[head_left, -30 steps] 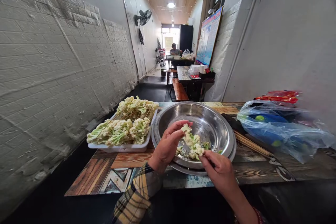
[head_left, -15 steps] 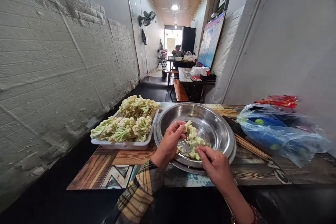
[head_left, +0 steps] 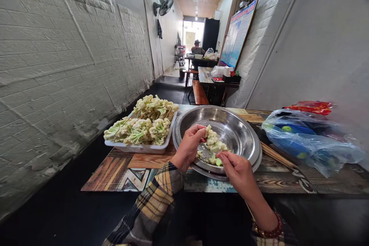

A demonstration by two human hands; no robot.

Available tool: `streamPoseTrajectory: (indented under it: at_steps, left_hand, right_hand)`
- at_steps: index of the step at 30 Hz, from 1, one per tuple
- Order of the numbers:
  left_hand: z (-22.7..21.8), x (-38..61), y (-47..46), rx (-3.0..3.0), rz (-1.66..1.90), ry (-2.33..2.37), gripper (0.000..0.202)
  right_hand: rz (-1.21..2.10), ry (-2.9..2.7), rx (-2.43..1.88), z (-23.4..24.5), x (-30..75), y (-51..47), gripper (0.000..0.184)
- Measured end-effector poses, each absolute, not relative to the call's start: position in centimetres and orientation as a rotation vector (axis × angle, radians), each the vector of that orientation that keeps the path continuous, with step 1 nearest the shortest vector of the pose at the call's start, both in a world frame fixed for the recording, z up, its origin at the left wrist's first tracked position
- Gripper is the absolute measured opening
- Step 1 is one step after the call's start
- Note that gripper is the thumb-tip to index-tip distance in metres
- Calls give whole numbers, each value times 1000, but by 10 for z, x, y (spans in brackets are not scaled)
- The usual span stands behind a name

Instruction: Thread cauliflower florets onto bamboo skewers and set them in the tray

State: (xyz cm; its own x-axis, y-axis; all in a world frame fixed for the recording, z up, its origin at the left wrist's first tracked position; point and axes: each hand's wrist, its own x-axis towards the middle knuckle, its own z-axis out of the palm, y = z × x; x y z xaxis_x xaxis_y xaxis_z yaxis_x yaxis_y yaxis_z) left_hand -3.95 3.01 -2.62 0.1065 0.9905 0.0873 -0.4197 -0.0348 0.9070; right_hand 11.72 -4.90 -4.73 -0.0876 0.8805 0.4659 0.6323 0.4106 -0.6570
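My left hand (head_left: 190, 146) is closed with thumb and fingers on the upper end of a row of cauliflower florets (head_left: 215, 143) above the steel basin (head_left: 242, 130). At the row's lower end, the fingers of my right hand (head_left: 238, 167) are pinched together. A thin pale stick (head_left: 249, 212), apparently a skewer, shows below my right wrist; its part inside the hand is hidden. Loose cauliflower bits (head_left: 206, 156) lie in the near side of the basin. To the left, a white tray (head_left: 138, 148) holds several skewered bunches of cauliflower (head_left: 138, 130).
Bare bamboo skewers (head_left: 278, 155) lie right of the basin, beside a clear plastic bag (head_left: 311, 142) with green and blue contents. A red packet (head_left: 313, 107) sits behind it. Farther off are a bench (head_left: 199, 93), another table (head_left: 206, 77) and a seated person (head_left: 197, 49).
The view has tilted down a little and shifted, so the table sits higher in it. Both hands keep their hold on the cauliflower row, nearly unmoved over the basin. The distant person's pose differs.
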Motion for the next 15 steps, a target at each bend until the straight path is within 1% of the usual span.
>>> streamPoseTrajectory:
  at_steps: [15]
  left_hand:
    - [-27, -40, 31, 1038, 1252, 661, 15]
  right_hand:
    - [411, -1769, -1278, -43, 121, -50, 33]
